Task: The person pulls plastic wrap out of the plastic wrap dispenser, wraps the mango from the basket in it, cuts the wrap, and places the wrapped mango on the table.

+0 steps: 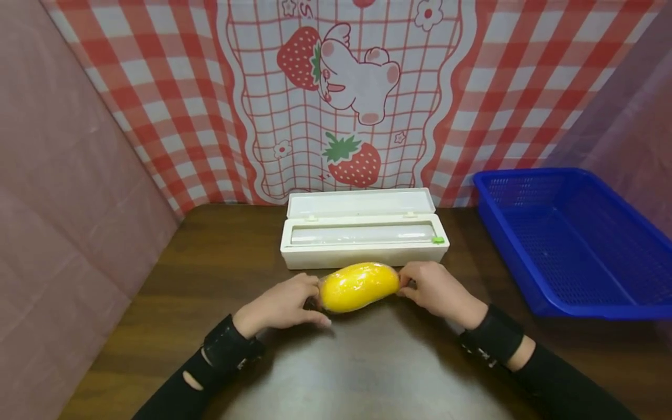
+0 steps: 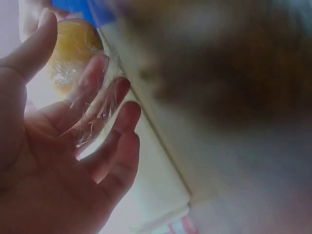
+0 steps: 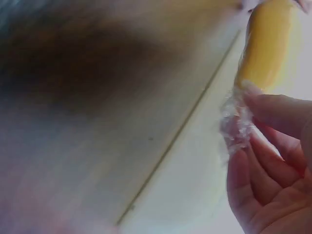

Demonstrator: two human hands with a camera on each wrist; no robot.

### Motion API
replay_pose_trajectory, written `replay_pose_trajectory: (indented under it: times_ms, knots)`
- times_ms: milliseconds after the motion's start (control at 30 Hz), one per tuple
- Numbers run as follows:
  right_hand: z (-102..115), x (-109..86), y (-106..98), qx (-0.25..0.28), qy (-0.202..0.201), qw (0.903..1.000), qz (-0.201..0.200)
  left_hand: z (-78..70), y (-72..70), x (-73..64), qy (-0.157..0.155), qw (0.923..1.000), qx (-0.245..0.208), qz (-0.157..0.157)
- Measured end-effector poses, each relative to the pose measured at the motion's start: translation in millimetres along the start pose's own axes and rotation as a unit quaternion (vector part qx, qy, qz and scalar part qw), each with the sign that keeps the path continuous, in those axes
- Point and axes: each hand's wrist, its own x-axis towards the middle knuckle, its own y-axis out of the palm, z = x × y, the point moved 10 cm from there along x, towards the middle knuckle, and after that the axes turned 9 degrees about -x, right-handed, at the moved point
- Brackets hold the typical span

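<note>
A smooth, oblong yellow thing (image 1: 359, 287), wrapped in clear cling film, is held between the two hands in front of a white box; its exact kind is unclear. At its left end is my left hand (image 1: 286, 303), thumb spread away and fingers touching loose cling film (image 2: 105, 105). The left wrist view shows those fingers only slightly bent, behind the film. My right hand (image 1: 436, 291) pinches the gathered cling film (image 3: 236, 119) at the other end between thumb and fingers. The yellow surface (image 3: 270, 46) shows above that twisted film.
Just behind the hands stands the white cling film box (image 1: 364, 256), lid (image 1: 362, 204) raised, with a film roll (image 1: 362, 234) and a green slider (image 1: 438, 240) inside. A blue plastic basket (image 1: 530, 274) sits on the right of the brown table (image 1: 173, 309). A checked cloth (image 1: 194, 105) hangs behind.
</note>
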Motion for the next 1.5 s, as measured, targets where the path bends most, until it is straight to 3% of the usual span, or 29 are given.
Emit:
replay_pose_trajectory:
  times_ms: [100, 200, 267, 333, 400, 433, 467, 567, 633, 667, 733, 833, 967, 1233, 1300, 1367, 1433, 1500]
  knots:
    - [5, -2.7, -17, 0.003, -0.016, 0.9982, -0.058, 4.0, -11.2, -0.8, -0.012, 0.9993, 0.002, -0.034]
    - [12, -6.4, -34, 0.001, -0.043, 0.9925, -0.114, 6.7, -19.8, -0.4, -0.03, 0.9963, -0.046, -0.066]
    - [16, -9.2, -43, 0.0, -0.069, 0.9861, -0.151, 7.6, -24.7, -1.2, -0.04, 0.9894, -0.105, -0.092]
    - [22, -12.0, -51, 0.004, -0.099, 0.9784, -0.181, 9.5, -28.1, -2.1, -0.051, 0.9747, -0.181, -0.12]
    - [27, -14.9, -56, 0.014, -0.128, 0.9701, -0.206, 12.6, -32.3, -3.6, -0.065, 0.9479, -0.268, -0.16]
    - [30, -16.3, -58, 0.021, -0.141, 0.9662, -0.215, 15.0, -34.8, -4.5, -0.073, 0.929, -0.311, -0.186]
    - [32, -17.5, -60, 0.03, -0.151, 0.963, -0.221, 18.1, -37.4, -5.8, -0.081, 0.907, -0.353, -0.215]
    - [37, -20.8, -62, 0.057, -0.171, 0.9551, -0.235, 29.7, -42.9, -12.7, -0.11, 0.8289, -0.455, -0.307]
    - [37, -21.0, -63, 0.065, -0.163, 0.955, -0.239, 34.8, -44.4, -17.5, -0.12, 0.7883, -0.491, -0.351]
    - [36, -20.5, -63, 0.067, -0.152, 0.9563, -0.241, 36.0, -44.2, -19.1, -0.123, 0.7729, -0.506, -0.363]
    - [33, -18.6, -64, 0.067, -0.122, 0.9606, -0.241, 36.0, -42.1, -20.0, -0.123, 0.7525, -0.531, -0.37]
    - [28, -15.0, -65, 0.065, -0.087, 0.9658, -0.235, 32.2, -38.9, -18.6, -0.115, 0.7356, -0.562, -0.36]
    - [30, -13.5, -69, 0.068, -0.089, 0.9643, -0.24, 27.6, -34.1, -15.2, -0.105, 0.709, -0.612, -0.334]
    - [58, -11.6, -90, 0.091, -0.13, 0.9457, -0.284, 20.8, -22.6, -2.9, -0.096, 0.6289, -0.722, -0.272]
    - [67, -10.1, -90, 0.087, -0.15, 0.9434, -0.282, 14.9, -19.1, 2.6, -0.093, 0.6183, -0.741, -0.246]
    - [69, -9.0, -86, 0.08, -0.158, 0.9432, -0.281, 5.7, -14.9, 7.9, -0.087, 0.623, -0.749, -0.208]
    - [65, -8.2, -81, 0.077, -0.157, 0.9436, -0.281, -5.7, -7.4, 12.8, -0.087, 0.6391, -0.749, -0.152]
    - [58, -8.0, -77, 0.076, -0.151, 0.9438, -0.284, -18.0, 0.1, 16.0, -0.085, 0.6637, -0.738, -0.091]
